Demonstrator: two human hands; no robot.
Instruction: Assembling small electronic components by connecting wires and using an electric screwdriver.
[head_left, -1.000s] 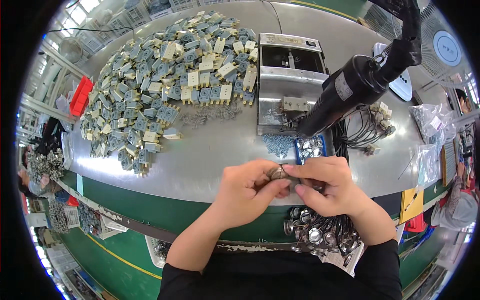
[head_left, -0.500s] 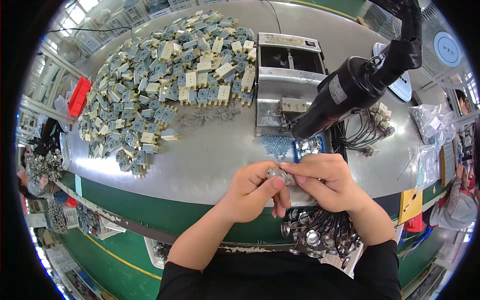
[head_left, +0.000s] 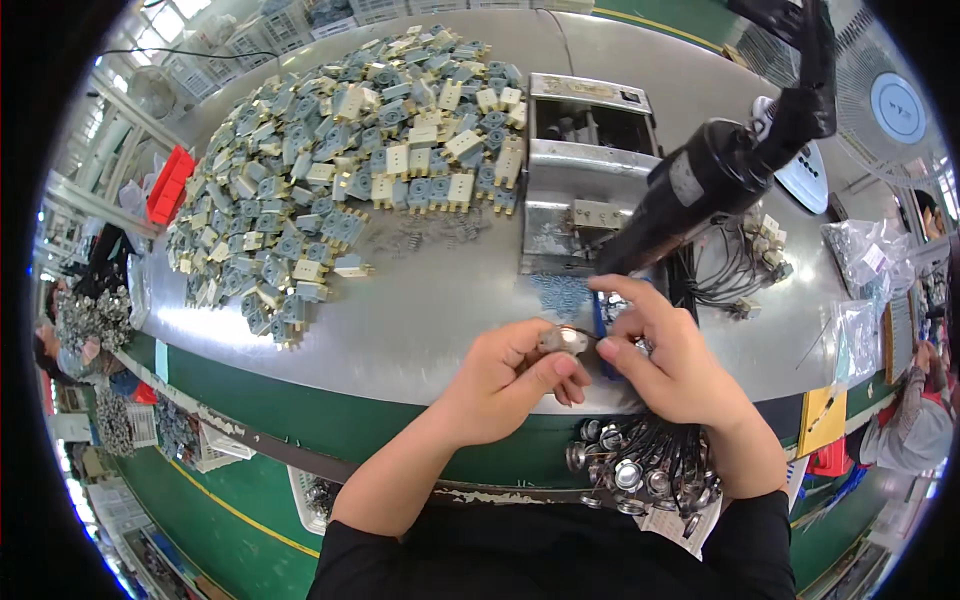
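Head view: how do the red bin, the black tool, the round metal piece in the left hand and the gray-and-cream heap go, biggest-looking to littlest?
1. Gray-and-cream heap
2. Black tool
3. Red bin
4. Round metal piece, in the left hand

Nearness to the camera may change how big they look.

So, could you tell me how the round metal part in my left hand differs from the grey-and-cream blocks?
The round metal part is silvery; the blocks are grey and cream. The part is rounded, the blocks boxy. The part is held in your left hand, while the blocks lie heaped on the tabletop.
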